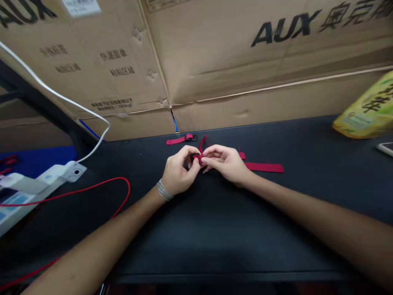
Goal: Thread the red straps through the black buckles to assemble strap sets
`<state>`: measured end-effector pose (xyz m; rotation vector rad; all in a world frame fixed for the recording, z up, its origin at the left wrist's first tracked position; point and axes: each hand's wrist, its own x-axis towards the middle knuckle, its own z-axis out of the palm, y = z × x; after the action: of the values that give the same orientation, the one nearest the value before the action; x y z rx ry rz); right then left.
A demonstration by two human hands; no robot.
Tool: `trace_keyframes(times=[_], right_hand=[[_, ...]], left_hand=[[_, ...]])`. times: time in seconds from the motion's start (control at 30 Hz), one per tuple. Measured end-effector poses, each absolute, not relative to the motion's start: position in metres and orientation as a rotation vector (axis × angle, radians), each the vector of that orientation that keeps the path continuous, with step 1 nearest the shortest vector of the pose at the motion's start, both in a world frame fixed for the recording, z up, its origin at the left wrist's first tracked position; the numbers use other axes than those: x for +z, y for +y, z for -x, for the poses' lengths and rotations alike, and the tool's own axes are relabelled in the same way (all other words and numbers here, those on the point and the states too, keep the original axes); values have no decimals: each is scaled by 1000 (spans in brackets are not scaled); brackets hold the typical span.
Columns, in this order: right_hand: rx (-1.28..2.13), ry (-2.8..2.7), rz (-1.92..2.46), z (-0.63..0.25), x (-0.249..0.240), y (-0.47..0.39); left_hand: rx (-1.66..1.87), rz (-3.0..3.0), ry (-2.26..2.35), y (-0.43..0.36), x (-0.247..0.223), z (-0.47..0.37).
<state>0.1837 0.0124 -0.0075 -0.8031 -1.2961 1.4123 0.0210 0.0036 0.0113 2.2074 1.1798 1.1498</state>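
Note:
Between my two hands is a red strap (199, 159) with a black buckle, partly hidden by my fingers. My left hand (181, 170) pinches it from the left, at the buckle end. From the other side, the thumb and fingertips of my right hand (225, 162) are closed on the red webbing. A loose red end sticks up just behind the fingertips. Another red strap with a black ring (181, 139) lies on the table behind my left hand. Flat red strap pieces (265, 167) lie under and beyond my right wrist.
A white power strip (46, 184) with a white cable and a red cable (123, 180) lies at the left of the black table (196, 241). Large cardboard boxes (245, 61) stand along the back. A yellow package (365, 110) and a pale device edge are at the right.

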Motion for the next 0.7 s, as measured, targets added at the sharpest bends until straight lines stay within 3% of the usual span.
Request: trace_keyframes(times=[0.7], right_hand=[[966, -1575, 868, -187, -12, 6]], left_hand=[[1233, -1931, 1095, 6, 6, -24]])
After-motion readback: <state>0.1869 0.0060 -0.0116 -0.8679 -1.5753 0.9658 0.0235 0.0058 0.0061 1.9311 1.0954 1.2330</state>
